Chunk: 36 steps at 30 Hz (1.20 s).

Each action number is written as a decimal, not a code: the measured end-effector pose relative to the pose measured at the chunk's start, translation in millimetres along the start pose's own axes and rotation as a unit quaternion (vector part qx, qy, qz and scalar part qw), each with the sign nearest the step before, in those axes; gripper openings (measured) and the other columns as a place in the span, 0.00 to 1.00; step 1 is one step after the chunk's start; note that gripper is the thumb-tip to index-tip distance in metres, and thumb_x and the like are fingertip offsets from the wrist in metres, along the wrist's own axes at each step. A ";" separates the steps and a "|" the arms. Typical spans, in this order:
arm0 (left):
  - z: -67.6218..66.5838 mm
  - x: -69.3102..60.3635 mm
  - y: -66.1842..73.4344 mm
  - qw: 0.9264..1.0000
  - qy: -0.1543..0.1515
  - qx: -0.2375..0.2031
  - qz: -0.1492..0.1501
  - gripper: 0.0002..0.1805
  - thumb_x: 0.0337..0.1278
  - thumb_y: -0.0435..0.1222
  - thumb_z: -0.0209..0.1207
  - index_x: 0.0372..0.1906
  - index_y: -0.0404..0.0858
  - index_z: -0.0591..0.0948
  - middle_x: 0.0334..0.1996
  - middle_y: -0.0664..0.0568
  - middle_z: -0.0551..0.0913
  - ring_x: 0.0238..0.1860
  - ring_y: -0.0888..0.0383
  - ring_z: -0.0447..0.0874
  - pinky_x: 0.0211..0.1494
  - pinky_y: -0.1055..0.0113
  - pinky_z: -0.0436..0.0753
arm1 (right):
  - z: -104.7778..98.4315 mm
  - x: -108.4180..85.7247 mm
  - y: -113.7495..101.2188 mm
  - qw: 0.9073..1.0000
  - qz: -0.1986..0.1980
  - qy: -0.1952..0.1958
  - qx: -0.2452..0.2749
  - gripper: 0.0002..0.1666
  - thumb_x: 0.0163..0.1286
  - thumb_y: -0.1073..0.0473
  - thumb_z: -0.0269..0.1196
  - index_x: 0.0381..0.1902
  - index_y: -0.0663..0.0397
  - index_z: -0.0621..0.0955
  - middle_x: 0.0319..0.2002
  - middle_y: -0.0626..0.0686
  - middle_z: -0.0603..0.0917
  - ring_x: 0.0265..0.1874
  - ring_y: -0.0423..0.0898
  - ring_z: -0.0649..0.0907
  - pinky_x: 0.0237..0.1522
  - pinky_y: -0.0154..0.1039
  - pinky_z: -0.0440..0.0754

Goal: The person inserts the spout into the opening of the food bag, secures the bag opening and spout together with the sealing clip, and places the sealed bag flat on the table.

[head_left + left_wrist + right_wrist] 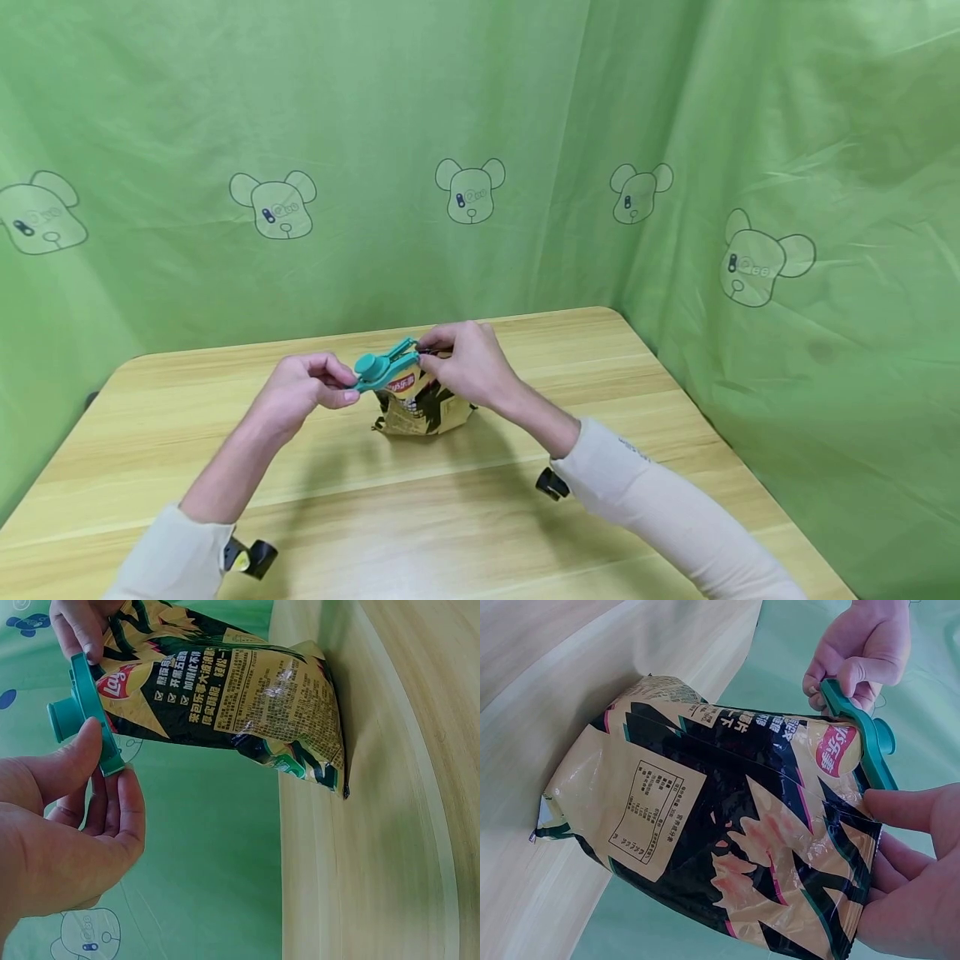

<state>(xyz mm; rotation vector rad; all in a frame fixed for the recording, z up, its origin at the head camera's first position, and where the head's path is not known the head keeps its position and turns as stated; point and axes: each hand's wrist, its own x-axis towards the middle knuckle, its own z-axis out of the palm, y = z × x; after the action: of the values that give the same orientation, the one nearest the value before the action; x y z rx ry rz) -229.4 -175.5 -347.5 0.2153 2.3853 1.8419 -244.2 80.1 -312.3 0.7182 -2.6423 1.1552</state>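
Observation:
A black and gold Lay's chip bag (431,415) stands upright on the table, its top raised between both hands. Across one side of the bag's top sits a teal bag clip (370,367) with a round capped spout. My left hand (296,390) pinches the clip's left end between thumb and fingers. In the head view the clip's two arms spread apart toward the right. My right hand (476,362) pinches the bag's top edge beside the free ends of the clip; its thumb (900,808) lies against the clip's end. How far the bag sits between the arms is partly hidden.
The light wooden table (450,533) has rounded far corners. Green curtains (360,100) with bear-head drawings hang behind it and along the right side. Black wrist cameras (552,483) hang below both sleeves.

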 end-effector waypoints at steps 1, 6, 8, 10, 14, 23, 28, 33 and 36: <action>0.1 0.2 -0.1 1.000 0.001 0.001 0.000 0.10 0.49 0.24 0.71 0.38 0.27 0.84 0.34 0.53 0.83 0.36 0.61 0.82 0.44 0.71 0.83 | 0.1 0.0 -0.2 1.000 0.000 0.000 -0.001 0.08 0.64 0.62 0.69 0.41 0.55 0.90 0.37 0.50 0.92 0.30 0.39 0.87 0.34 0.33 0.84; 0.9 0.9 0.4 1.000 0.002 0.000 -0.003 0.09 0.49 0.23 0.70 0.35 0.31 0.82 0.33 0.53 0.82 0.36 0.61 0.81 0.44 0.71 0.83 | 0.6 -0.4 -1.9 1.000 -0.004 -0.001 -0.014 0.10 0.62 0.61 0.71 0.43 0.54 0.90 0.39 0.50 0.92 0.34 0.41 0.88 0.37 0.34 0.84; 1.0 1.1 1.2 1.000 0.000 -0.004 -0.007 0.11 0.49 0.22 0.70 0.35 0.33 0.80 0.33 0.53 0.81 0.37 0.60 0.81 0.45 0.71 0.83 | 0.7 -0.4 -2.3 1.000 -0.005 -0.003 -0.016 0.11 0.62 0.61 0.72 0.43 0.53 0.90 0.39 0.50 0.92 0.34 0.41 0.88 0.38 0.34 0.84; 1.2 1.5 1.8 1.000 -0.003 -0.012 -0.010 0.13 0.49 0.21 0.69 0.37 0.33 0.79 0.33 0.53 0.81 0.38 0.59 0.80 0.44 0.71 0.83 | 0.7 -0.3 -2.3 1.000 -0.007 -0.005 -0.016 0.11 0.61 0.61 0.72 0.43 0.53 0.90 0.39 0.50 0.92 0.34 0.40 0.87 0.37 0.34 0.84; 1.7 2.9 2.8 1.000 -0.009 -0.021 -0.010 0.18 0.48 0.18 0.67 0.45 0.29 0.76 0.36 0.53 0.80 0.39 0.59 0.79 0.44 0.72 0.83 | 0.7 -0.3 -2.1 1.000 -0.004 -0.007 -0.006 0.12 0.61 0.61 0.73 0.44 0.53 0.89 0.39 0.50 0.92 0.32 0.40 0.88 0.35 0.33 0.83; 1.7 4.3 1.4 1.000 0.001 0.007 -0.014 0.22 0.50 0.21 0.68 0.53 0.24 0.79 0.36 0.54 0.83 0.40 0.59 0.80 0.45 0.73 0.84 | 1.1 0.0 -3.5 1.000 0.006 -0.011 0.001 0.22 0.58 0.59 0.76 0.52 0.52 0.88 0.43 0.53 0.91 0.35 0.42 0.90 0.35 0.34 0.85; 2.3 4.8 1.4 1.000 0.007 0.005 -0.014 0.20 0.50 0.20 0.68 0.51 0.24 0.80 0.35 0.54 0.83 0.39 0.59 0.80 0.44 0.72 0.84 | 2.5 -1.1 -7.0 1.000 0.010 -0.019 0.007 0.26 0.60 0.59 0.75 0.57 0.52 0.85 0.49 0.55 0.90 0.29 0.41 0.88 0.26 0.32 0.80; 3.0 4.8 2.4 1.000 0.009 0.009 -0.012 0.18 0.50 0.20 0.68 0.48 0.25 0.81 0.34 0.53 0.82 0.39 0.58 0.79 0.43 0.72 0.83 | 3.8 -1.4 -9.5 1.000 -0.005 -0.016 0.001 0.24 0.63 0.60 0.73 0.58 0.53 0.85 0.51 0.53 0.89 0.29 0.39 0.85 0.26 0.31 0.79; 3.5 4.7 3.5 1.000 0.007 0.010 -0.010 0.16 0.50 0.20 0.67 0.46 0.26 0.81 0.34 0.53 0.82 0.39 0.57 0.78 0.42 0.72 0.83 | 4.5 -2.1 -10.7 1.000 -0.016 -0.009 0.000 0.22 0.65 0.61 0.72 0.57 0.54 0.85 0.51 0.53 0.89 0.33 0.40 0.86 0.29 0.33 0.82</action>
<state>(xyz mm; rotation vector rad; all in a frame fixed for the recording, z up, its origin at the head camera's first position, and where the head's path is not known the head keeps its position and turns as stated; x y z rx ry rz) -233.2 -170.5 -345.0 0.1797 2.4080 1.8175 -236.9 71.3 -309.2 0.7717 -2.6346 1.1468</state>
